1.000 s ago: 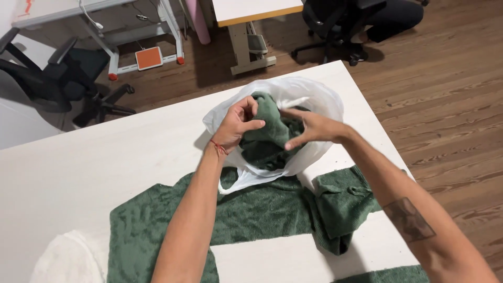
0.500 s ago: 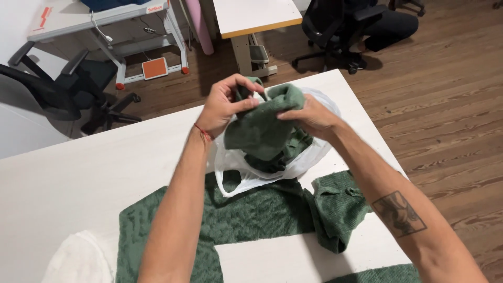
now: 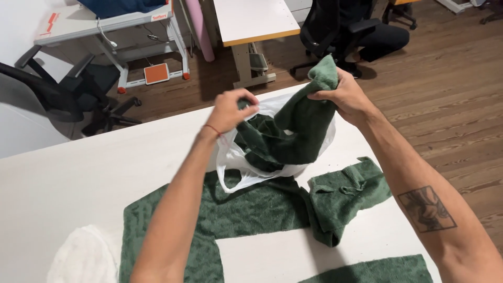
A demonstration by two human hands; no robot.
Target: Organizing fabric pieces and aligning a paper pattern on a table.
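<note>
My right hand (image 3: 345,96) grips the top corner of a dark green towel (image 3: 301,126) and holds it raised, half out of a white plastic bag (image 3: 236,162). My left hand (image 3: 230,110) pinches the bag's rim at its left side, with a fold of green cloth against the fingers. The bag rests on the white table (image 3: 84,178), its handle loop hanging open toward me. More green cloth fills the bag's inside.
Flat green towel pieces (image 3: 251,209) lie on the table in front of the bag, one crumpled at the right (image 3: 343,194). A white fluffy cloth (image 3: 84,257) sits at the near left. Beyond the table are black office chairs (image 3: 57,94), other desks and wooden floor.
My right hand has lifted the green towel up and to the right, drawing it out of the bag. My left hand shifted to the bag's rim.
</note>
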